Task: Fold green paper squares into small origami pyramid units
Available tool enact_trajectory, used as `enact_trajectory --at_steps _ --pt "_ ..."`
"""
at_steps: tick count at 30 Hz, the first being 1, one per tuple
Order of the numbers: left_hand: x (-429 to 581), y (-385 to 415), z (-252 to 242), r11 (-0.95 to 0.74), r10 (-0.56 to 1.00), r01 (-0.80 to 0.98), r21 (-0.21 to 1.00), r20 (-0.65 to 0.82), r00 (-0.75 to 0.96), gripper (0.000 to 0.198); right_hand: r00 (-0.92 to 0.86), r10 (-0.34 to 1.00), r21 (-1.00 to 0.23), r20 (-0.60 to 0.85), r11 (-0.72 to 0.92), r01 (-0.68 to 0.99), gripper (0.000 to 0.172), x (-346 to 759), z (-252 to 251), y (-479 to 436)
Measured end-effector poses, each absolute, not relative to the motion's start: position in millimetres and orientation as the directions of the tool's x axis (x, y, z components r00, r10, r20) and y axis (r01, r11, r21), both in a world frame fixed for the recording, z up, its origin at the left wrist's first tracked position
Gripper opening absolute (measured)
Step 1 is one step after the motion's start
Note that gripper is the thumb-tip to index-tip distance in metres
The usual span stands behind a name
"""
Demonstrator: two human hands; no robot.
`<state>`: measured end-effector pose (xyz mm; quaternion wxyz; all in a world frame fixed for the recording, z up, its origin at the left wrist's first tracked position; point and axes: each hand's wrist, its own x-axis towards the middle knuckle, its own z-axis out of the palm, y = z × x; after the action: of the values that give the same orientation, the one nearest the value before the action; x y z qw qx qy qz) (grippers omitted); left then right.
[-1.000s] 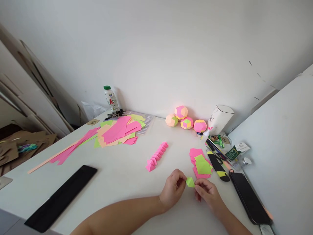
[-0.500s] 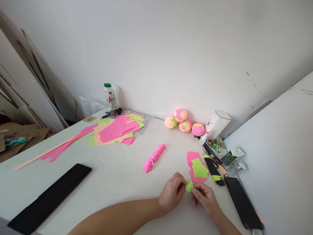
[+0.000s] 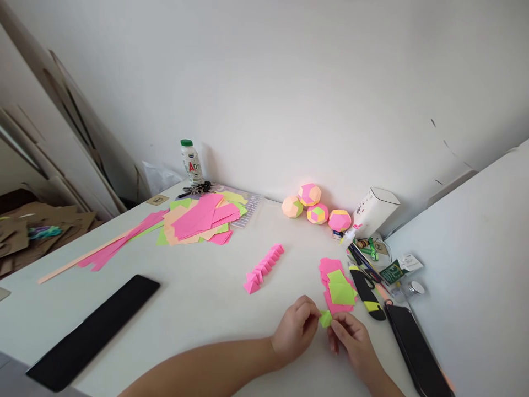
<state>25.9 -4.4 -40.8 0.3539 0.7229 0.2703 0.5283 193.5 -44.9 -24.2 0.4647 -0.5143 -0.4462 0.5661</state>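
Note:
Between my two hands is a small folded green paper piece (image 3: 325,318). My left hand (image 3: 296,332) pinches its left corner with thumb and forefinger. On the opposite side, my right hand (image 3: 351,337) grips it between thumb and fingers. Just beyond my fingers lies a loose stack of pink paper pieces (image 3: 330,267), with green paper pieces (image 3: 341,289) on top. To the left, a row of pink folded paper units (image 3: 264,269) overlaps in a slanting line on the white table (image 3: 198,309).
Several paper balls (image 3: 309,194) rest against the wall. At right are a box cutter (image 3: 367,292), a phone (image 3: 417,347), pens and a white holder (image 3: 376,212). A paper pile (image 3: 196,218), a bottle (image 3: 191,162), keys and a black slab (image 3: 95,331) occupy the left.
The view has shifted slightly, so everything sits a little further right. Both hands keep hold of the green paper piece, with hardly any change in grip.

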Motion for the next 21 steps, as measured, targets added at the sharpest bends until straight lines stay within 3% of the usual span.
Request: enact_trajectory --at_steps 12,16,21 --pt "24.3 -9.9 -36.1 -0.625 0.766 0.156 0.765 0.561 0.314 0.016 0.002 0.982 -0.979 -0.188 -0.187 -0.082 0.033 195.7 -28.2 -43.1" --pt "22.6 -12.8 -37.6 -0.835 0.511 0.121 0.537 0.674 0.533 0.027 0.003 0.985 -0.984 -0.171 -0.17 -0.057 0.032 197.1 -28.9 -41.1" --pt "20.6 -14.3 -47.2 -0.91 0.265 0.045 0.413 0.494 0.828 0.03 0.03 0.988 -0.989 -0.15 -0.15 -0.019 0.032 192.0 -24.9 -38.1"
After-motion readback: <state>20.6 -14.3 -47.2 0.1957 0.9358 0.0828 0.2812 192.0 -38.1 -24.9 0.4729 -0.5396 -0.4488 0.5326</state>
